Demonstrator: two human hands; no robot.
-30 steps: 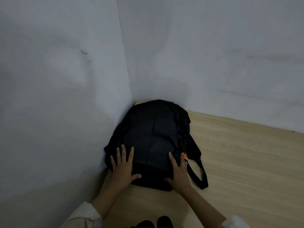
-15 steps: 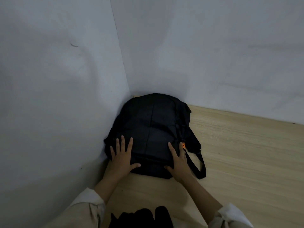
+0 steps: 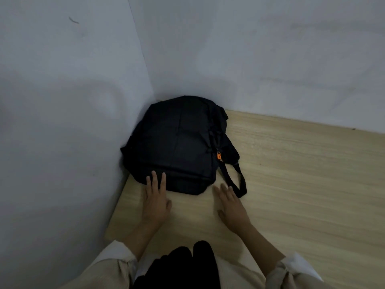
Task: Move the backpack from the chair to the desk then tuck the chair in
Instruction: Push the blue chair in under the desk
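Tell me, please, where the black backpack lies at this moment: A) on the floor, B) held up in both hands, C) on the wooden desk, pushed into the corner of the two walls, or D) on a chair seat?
C: the backpack lies flat on the desk in the corner of the walls.

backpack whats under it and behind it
The backpack lies on the wooden desk, pushed into the corner where two grey walls meet. Whatever sits beneath the bag is covered.

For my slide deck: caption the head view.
Black backpack lies in the desk corner; left hand touches its near edge, right hand open beside the strap.
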